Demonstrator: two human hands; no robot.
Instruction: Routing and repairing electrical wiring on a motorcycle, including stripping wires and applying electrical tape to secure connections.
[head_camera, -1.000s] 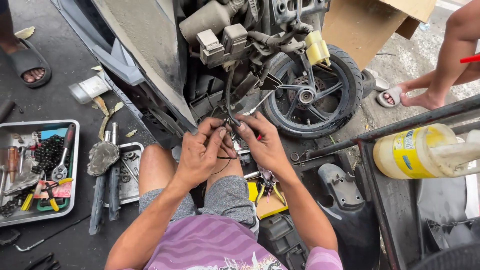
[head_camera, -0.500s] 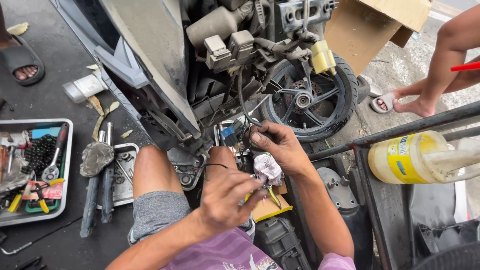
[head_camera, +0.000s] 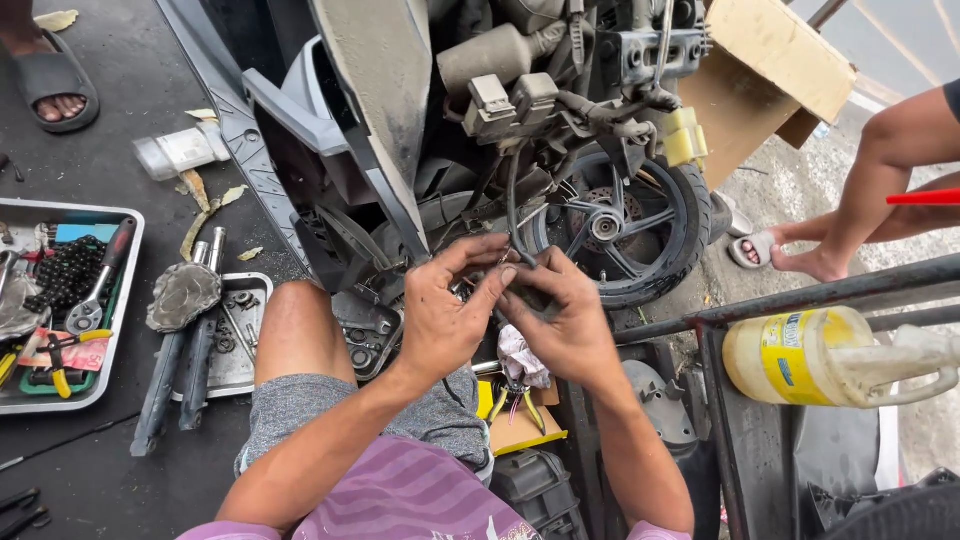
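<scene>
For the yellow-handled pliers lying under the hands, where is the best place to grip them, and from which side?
Probably the yellow handles, from the wearer's side: they splay toward the shorts, bare and open. The jaw end is hidden under the rag, beneath the right hand, so reaching from the wheel side looks blocked.

Yellow-labelled jug (head_camera: 800, 357) at right; brown cardboard box (head_camera: 775, 60) upper right.

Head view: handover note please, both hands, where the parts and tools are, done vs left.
Left hand and right hand: together, fingers pinching dark wiring hanging from the opened scooter front, beside the front wheel.
Pliers with yellow grips lie under the hands, by a rag.
Tool tray sits on the floor at the left.
Done: body panels are off.
Left: wiring in hand, not let go yet.
</scene>
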